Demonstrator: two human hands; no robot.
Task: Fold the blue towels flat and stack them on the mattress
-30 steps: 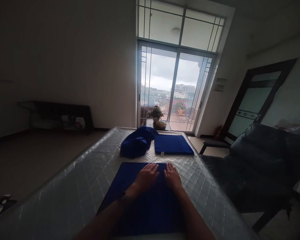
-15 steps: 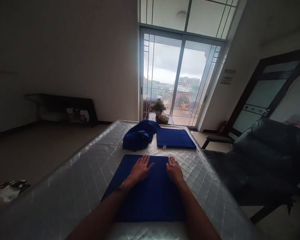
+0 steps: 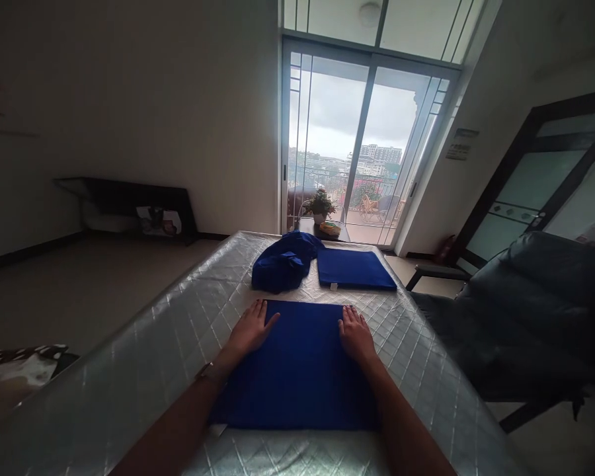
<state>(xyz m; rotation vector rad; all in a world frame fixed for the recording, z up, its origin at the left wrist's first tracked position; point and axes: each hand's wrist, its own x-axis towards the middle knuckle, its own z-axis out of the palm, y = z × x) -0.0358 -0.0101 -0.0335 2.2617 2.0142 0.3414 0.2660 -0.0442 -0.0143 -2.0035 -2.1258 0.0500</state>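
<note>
A flat blue folded cloth (image 3: 302,370) lies right in front of me, with a small white tag at its near left corner. My left hand (image 3: 250,328) rests flat on its far left corner, fingers stretched and thumb apart. At the far right corner, my right hand (image 3: 357,334) lies palm down along the edge with its fingers extended. Beyond them is a second flat blue folded piece (image 3: 356,269), also showing a white tag. Beside that sits a crumpled heap of blue cloth (image 3: 285,263).
The cloths lie on a table with a silvery quilted cover (image 3: 178,357). A dark armchair (image 3: 530,311) stands close on the right. Past the far end are a small table with a potted plant (image 3: 320,203) and a sliding glass door (image 3: 347,145). A dark low piece of furniture (image 3: 129,205) is at left.
My left hand has slid left across the cloth to its far left corner. My right hand stays at the far right corner. The view has shifted slightly.
</note>
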